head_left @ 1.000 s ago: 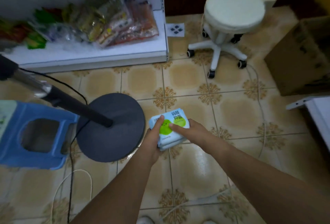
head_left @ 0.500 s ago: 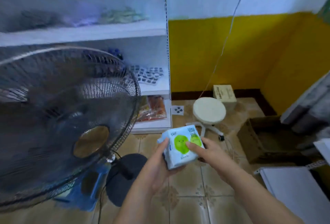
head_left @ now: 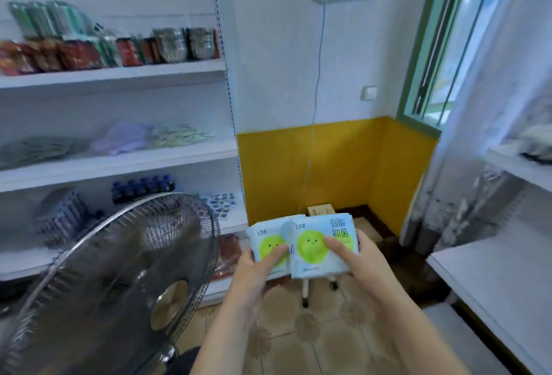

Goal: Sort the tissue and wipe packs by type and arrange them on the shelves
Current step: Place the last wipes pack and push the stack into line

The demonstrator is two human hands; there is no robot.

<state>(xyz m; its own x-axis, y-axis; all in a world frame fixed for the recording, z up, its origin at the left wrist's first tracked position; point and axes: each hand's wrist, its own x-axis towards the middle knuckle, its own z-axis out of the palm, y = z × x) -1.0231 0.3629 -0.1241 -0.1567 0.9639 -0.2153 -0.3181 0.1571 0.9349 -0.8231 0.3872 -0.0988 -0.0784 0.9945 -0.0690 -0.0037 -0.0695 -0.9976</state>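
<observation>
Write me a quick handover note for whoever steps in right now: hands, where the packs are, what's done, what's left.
Left hand: grips the left wipe pack, thumb on its front.
Right hand: grips the right wipe pack, which overlaps the left one's edge.
Both packs are the same type, light blue with a green face, held in the air over the floor, beside the fan and right of the white shelves.
Done: packs are in hand.
Left: neither is shelved yet; pick a spot and place them together.

left hand [head_left: 254, 273] holds 1 wipe pack [head_left: 267, 244] | right hand [head_left: 363, 258] holds another [head_left: 321, 247] | fan [head_left: 119, 282] left | shelves [head_left: 119, 162] behind
</observation>
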